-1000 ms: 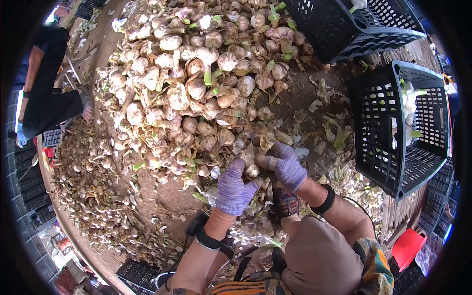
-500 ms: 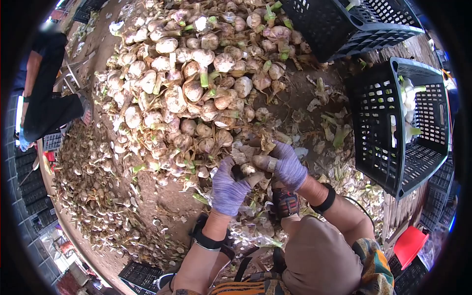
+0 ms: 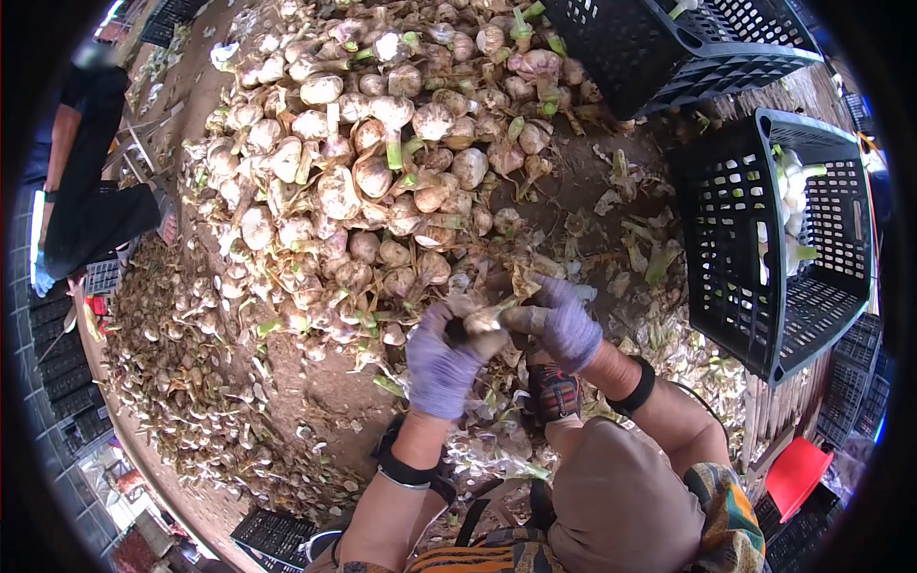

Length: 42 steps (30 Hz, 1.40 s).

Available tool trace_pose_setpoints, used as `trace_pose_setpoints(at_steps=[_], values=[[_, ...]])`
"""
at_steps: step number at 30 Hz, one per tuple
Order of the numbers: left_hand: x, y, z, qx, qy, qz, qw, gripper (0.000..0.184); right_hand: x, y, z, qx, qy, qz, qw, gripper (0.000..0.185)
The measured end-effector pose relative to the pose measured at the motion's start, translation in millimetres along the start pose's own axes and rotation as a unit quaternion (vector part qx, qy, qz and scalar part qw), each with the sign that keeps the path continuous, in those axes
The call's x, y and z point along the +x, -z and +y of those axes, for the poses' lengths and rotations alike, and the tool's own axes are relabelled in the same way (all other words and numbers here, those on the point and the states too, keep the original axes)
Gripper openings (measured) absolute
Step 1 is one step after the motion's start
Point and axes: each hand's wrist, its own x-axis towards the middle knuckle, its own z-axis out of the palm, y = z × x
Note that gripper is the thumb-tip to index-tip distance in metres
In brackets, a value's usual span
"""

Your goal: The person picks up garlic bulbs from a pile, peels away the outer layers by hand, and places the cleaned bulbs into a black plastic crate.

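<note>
Gloves (image 3: 441, 374): knitted cloth, matt, finely streaked. Garlic (image 3: 373, 176): dry, papery skins, rough and earth-stained. From where I stand, the crate (image 3: 731, 253) is rigid black plastic, perforated, with a dull sheen; the tub (image 3: 798, 476), smooth red plastic, glossier. Trousers (image 3: 626, 497): plain matt cloth, smooth. Floor (image 3: 330, 387): bare earth, rough, matt. Planks (image 3: 767, 415): wood, coarse, unpolished.

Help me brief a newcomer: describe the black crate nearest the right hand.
From the big garlic heap, look right to the upper black crate. The lower crate, just below, shows several white bulbs inside, the upper only one.
</note>
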Motion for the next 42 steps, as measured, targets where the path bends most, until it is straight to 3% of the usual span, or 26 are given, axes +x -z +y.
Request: trace_pose_setpoints(at_steps=[1,3,4,6,8,9,10,11,12,15,17,18,19,20,21,22,25,26,28,31,33,35,37,39,40,42], values=[[1.2,2.5,5.8,-0.208,0.189,0.011,0.96,0.037,-0.6,-1.2,0.6,0.0,0.0,0.0,1.0,0.031],[2.7,11.1,3.5,-0.281,0.192,-0.006,0.94,0.035,-3.1,-4.7,3.1,-0.009,0.045,-0.048,0.998,0.028],[3.3,14.8,1.6,-0.315,0.243,-0.023,0.917,0.038,9.6,9.9,10.6,-0.298,0.24,-0.1,0.918,0.029],[5.1,13.2,-2.5,-0.347,0.307,-0.035,0.885,0.045,10.7,13.8,20.0,-0.346,0.24,-0.098,0.902,0.032],[5.3,11.3,1.3,-0.335,0.283,-0.016,0.899,0.045,7.4,8.3,19.4,-0.391,0.239,-0.096,0.883,0.034],[6.2,9.8,3.7,-0.323,0.258,0.002,0.911,0.045,3.8,-1.6,11.4,-0.189,0.127,-0.087,0.97,0.035],[6.4,5.8,3.4,-0.324,0.257,0.003,0.911,0.045,1.0,-7.5,5.1,0.026,0.007,-0.073,0.997,0.036],[6.0,0.2,3.1,-0.218,0.149,-0.01,0.965,0.044,0.4,-6.8,0.7,0.026,0.007,-0.074,0.997,0.036],[5.5,-1.9,3.2,-0.104,0.037,-0.024,0.994,0.044,0.6,-4.0,-3.3,0.005,0.016,-0.065,0.998,0.035],[-9.9,2.3,10.8,0.018,0.045,-0.003,0.999,0.044,3.6,4.1,6.8,-0.028,0.006,-0.06,0.998,0.03],[-10.1,3.6,18.7,-0.028,0.024,-0.008,0.999,0.042,7.9,7.6,7.7,-0.394,0.171,-0.049,0.902,0.022],[-9.9,11.2,21.4,-0.078,0.158,-0.051,0.983,0.041,17.7,1.2,14.9,-0.426,0.27,-0.008,0.863,0.022],[-9.2,15.5,23.0,-0.125,0.288,-0.095,0.945,0.041,16.0,0.3,16.6,-0.426,0.271,-0.007,0.863,0.022],[-8.9,15.6,21.3,-0.124,0.288,-0.096,0.945,0.041,11.9,-0.9,16.4,-0.231,0.131,-0.028,0.964,0.025],[-8.1,14.8,16.8,-0.168,0.294,-0.07,0.938,0.041,10.3,-3.5,12.0,-0.021,-0.018,-0.048,0.998,0.028],[-7.6,14.1,12.2,-0.212,0.299,-0.042,0.929,0.043,14.3,6.3,9.4,0.037,-0.168,-0.077,0.982,0.037],[-5.9,16.9,12.8,-0.296,0.333,0.009,0.895,0.047,10.5,11.0,-0.4,0.147,-0.121,0.023,0.981,0.037],[-4.3,22.5,8.8,-0.287,0.323,-0.03,0.901,0.049,11.9,19.1,4.4,0.006,-0.12,0.114,0.986,0.041],[-4.7,24.3,2.0,-0.28,0.313,-0.069,0.905,0.05,7.1,23.7,0.0,-0.007,-0.121,0.078,0.99,0.043],[-5.0,9.5,-6.5,0.012,0.162,-0.039,0.986,0.056,4.0,-4.0,-1.2,0.009,-0.003,0.006,1.0,0.037],[-3.0,0.2,-24.1,-0.051,0.071,-0.025,0.996,0.047,8.8,-3.9,11.9,0.077,-0.05,-0.025,0.995,0.031],[-2.6,4.6,-22.9,-0.383,0.139,-0.019,0.913,0.041,9.6,-0.1,8.2,0.123,-0.069,-0.055,0.988,0.026],[-0.1,7.1,-22.9,-0.396,0.136,0.009,0.908,0.039,8.6,3.9,13.1,0.164,-0.092,-0.082,0.979,0.027],[3.9,7.6,-20.7,-0.424,0.131,0.063,0.894,0.04,5.9,3.6,24.3,-0.018,0.041,-0.026,0.999,0.033],[5.1,8.3,-16.4,-0.449,0.114,0.037,0.885,0.042,2.9,3.0,19.7,0.05,-0.072,0.044,0.995,0.028],[3.8,11.6,-1.3,-0.421,0.063,0.006,0.905,0.04,1.5,2.9,3.4,0.157,-0.123,0.107,0.974,0.023]])
